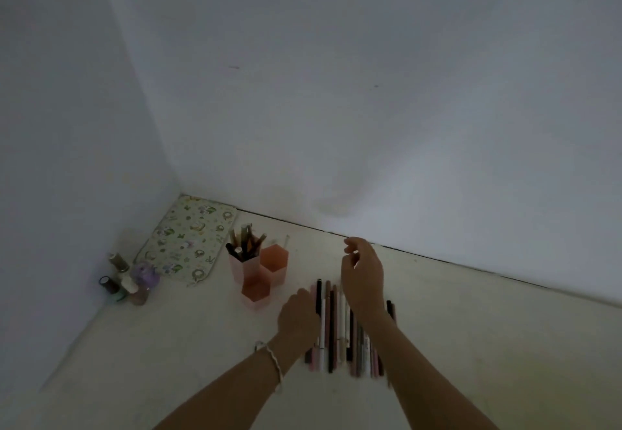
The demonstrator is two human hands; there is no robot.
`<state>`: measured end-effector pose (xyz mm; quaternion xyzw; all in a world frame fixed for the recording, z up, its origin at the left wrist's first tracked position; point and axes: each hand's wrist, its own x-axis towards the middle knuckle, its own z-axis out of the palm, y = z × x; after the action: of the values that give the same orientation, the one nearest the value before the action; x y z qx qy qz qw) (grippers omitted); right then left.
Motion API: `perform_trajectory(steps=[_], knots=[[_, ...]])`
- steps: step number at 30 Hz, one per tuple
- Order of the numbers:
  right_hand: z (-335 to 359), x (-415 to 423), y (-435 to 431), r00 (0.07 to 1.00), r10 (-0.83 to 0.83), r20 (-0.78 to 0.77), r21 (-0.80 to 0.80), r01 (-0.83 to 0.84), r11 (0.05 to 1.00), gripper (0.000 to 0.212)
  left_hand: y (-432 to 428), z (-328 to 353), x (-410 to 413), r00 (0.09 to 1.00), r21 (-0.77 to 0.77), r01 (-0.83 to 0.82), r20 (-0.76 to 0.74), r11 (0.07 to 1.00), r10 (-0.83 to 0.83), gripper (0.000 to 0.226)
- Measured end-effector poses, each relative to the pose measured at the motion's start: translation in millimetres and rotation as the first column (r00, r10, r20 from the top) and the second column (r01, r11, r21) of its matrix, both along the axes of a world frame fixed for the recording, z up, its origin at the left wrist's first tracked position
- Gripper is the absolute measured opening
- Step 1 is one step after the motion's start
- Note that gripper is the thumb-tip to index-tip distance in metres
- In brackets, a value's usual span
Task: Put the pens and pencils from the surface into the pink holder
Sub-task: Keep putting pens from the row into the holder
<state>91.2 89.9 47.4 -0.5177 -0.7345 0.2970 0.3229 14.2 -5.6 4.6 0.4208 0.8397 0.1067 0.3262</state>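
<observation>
Small bottles (129, 281), patterned mat (188, 244) — left of the pink holder (274, 263).

Both arms come in from below, the left forearm (229, 392) and the right forearm (427, 372), bare as far as one can see. On the wrist behind the left grip (298, 315) sits a thin pale bracelet (274, 362), twisted like a cord, with a small loop on its outer side.
</observation>
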Motion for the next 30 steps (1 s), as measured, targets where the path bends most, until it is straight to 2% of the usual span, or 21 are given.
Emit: perform_trajectory(steps=[4,8,11,14,17,19,21,24,26,28,30], knots=[[-8.2,15.9,6.2,0.999,-0.008,0.031,-0.027,0.009,1.0,0.027,7.8,-10.3,8.5,0.992,-0.055,-0.116,-0.05,0.992,0.113,0.054],[-16.4,12.9,4.8,0.999,-0.007,0.044,-0.07,0.01,0.997,0.026,9.4,-4.2,4.3,0.992,-0.026,-0.126,0.012,0.992,0.127,0.055],[-24.0,0.4,1.2,0.987,0.079,0.143,-0.128,-0.061,0.99,0.022,13.3,20.7,-9.0,0.978,0.225,-0.2,0.111,0.954,0.179,0.043],[-39.2,-15.5,-4.0,0.911,0.16,0.381,-0.191,-0.092,0.977,0.017,18.3,58.2,-27.1,0.972,0.5,-0.221,0.183,0.838,0.147,0.065],[-53.6,-26.5,-11.4,0.812,0.173,0.557,-0.227,-0.051,0.972,0.022,20.1,86.9,-43.4,0.978,0.657,-0.204,0.171,0.726,0.12,0.065],[-61.3,-30.9,-16.7,0.786,0.162,0.597,-0.197,-0.052,0.979,0.026,17.5,97.6,-52.7,0.971,0.705,-0.233,0.211,0.67,0.115,0.06],[-67.5,-33.4,-21.5,0.787,0.157,0.597,-0.19,-0.052,0.98,0.029,14.7,102.4,-58.5,0.961,0.732,-0.264,0.255,0.628,0.107,0.058],[-66.0,-37.6,-22.7,0.847,0.167,0.504,-0.302,-0.008,0.953,0.03,11.8,108.5,-68.9,0.954,0.787,-0.296,0.267,0.542,0.133,0.057],[-54.6,-40.0,-15.3,0.905,0.127,0.405,-0.349,0.025,0.937,0.03,11.3,115.2,-86.5,0.938,0.837,-0.34,0.271,0.428,0.215,0.056],[-33.8,-42.1,-1.6,0.942,0.078,0.327,-0.33,0.036,0.943,0.038,10.2,121.1,-113.6,0.898,0.867,-0.406,0.319,0.288,0.303,0.055],[-7.4,-45.3,14.6,0.98,0.032,0.197,-0.325,0.034,0.945,0.032,5.2,120.5,-138.0,0.867,0.868,-0.438,0.34,0.233,0.364,0.055]])
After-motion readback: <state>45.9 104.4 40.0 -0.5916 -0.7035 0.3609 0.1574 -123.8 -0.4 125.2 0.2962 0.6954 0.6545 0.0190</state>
